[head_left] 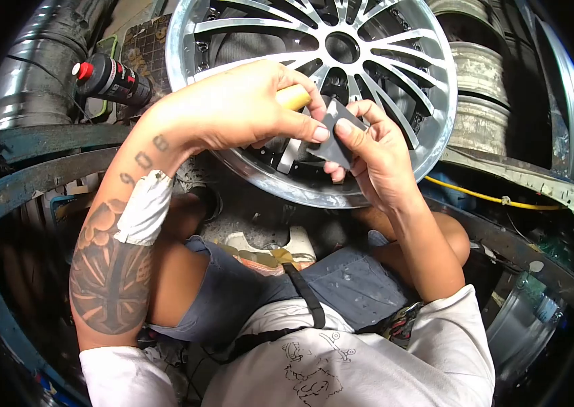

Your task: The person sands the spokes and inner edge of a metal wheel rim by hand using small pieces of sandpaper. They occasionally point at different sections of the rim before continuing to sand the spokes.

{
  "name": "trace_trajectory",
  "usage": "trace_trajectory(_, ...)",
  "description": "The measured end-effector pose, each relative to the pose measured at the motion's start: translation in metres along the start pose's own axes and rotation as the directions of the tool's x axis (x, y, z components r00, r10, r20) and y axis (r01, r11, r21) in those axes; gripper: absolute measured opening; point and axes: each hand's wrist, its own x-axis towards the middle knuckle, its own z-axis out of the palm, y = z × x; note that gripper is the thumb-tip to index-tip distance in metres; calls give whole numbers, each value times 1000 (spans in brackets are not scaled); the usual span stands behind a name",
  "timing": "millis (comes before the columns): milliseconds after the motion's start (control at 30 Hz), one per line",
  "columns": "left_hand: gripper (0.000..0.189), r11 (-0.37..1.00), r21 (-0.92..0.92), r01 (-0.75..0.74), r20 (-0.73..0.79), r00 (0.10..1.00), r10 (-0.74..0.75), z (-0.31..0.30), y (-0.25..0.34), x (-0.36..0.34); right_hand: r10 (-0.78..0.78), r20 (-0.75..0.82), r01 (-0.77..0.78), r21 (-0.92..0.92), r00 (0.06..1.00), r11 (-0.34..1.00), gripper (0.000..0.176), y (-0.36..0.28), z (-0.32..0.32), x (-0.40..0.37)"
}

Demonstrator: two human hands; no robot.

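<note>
A small dark grey piece that looks like sandpaper (331,146) is pinched between both hands. My left hand (239,102) grips its left side between thumb and fingers, and also has a yellow cylindrical piece (293,97) tucked in its grasp. On the other side, my right hand (383,152) presses its thumb onto the grey piece, the fingers curled behind it. Just beyond and below the hands lies a multi-spoke metal wheel (363,53), face up, its rim dull with whitish smears. Part of the wheel is hidden by my hands and left forearm.
A dark bottle with a red cap (114,80) lies left of the wheel. Worn wheels (480,74) are stacked at right. A yellow hose (477,193) runs along the right side. Blue metal beams (43,156) flank me, with footwear (266,251) on the floor below.
</note>
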Motion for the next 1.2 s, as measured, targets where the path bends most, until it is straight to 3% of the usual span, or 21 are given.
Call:
trace_trajectory(67,26,997,39,-71,-27,997,72,-2,-4,-1,22,109,-27,44,994,999,22,-3,1,-2)
trace_trajectory(167,23,979,106,-176,-43,983,181,-2,-13,0,132,244,-90,-175,961,980,21,-7,0,0)
trace_trajectory(267,21,951,197,-237,-23,969,246,4,-5,-2,187,350,-139,-159,918,978,19,-5,4,5)
trace_trajectory(367,21,918,257,-302,-103,936,337,11,-13,2,144,239,-54,-345,960,937,17,-7,11,-2)
trace_trajectory(433,23,911,327,-250,-180,930,319,3,-9,-2,97,218,3,-416,971,909,18,5,-5,2)
trace_trajectory(467,24,907,359,-222,-219,924,313,-1,-8,-3,56,216,60,-496,975,866,21,6,-9,3)
trace_trajectory(500,28,878,432,-208,-306,882,359,-7,-14,-4,-102,237,255,-827,966,501,23,7,-11,2)
trace_trajectory(533,31,887,435,-158,-403,846,348,-11,-24,-2,-230,377,433,-852,897,293,22,15,-13,3)
trace_trajectory(600,33,857,482,-182,-454,785,422,-21,-31,-2,-286,439,505,-833,852,227,19,30,-13,3)
trace_trajectory(733,43,831,518,-204,-491,725,484,-17,-32,3,-177,602,581,-798,779,-160,33,20,-10,3)
trace_trajectory(767,42,849,485,-210,-481,747,459,-14,-32,4,-207,658,632,-753,724,-184,38,24,-16,7)
trace_trajectory(867,42,821,533,-206,-495,711,500,-11,-38,6,-196,705,657,-708,682,-259,34,29,-13,7)
trace_trajectory(967,41,865,480,-148,-475,785,398,-16,-25,-3,-182,670,607,-735,720,-302,31,28,-6,5)
trace_trajectory(1200,37,806,562,-187,-456,743,490,-16,-37,7,-193,665,596,-738,721,-316,29,30,-6,7)
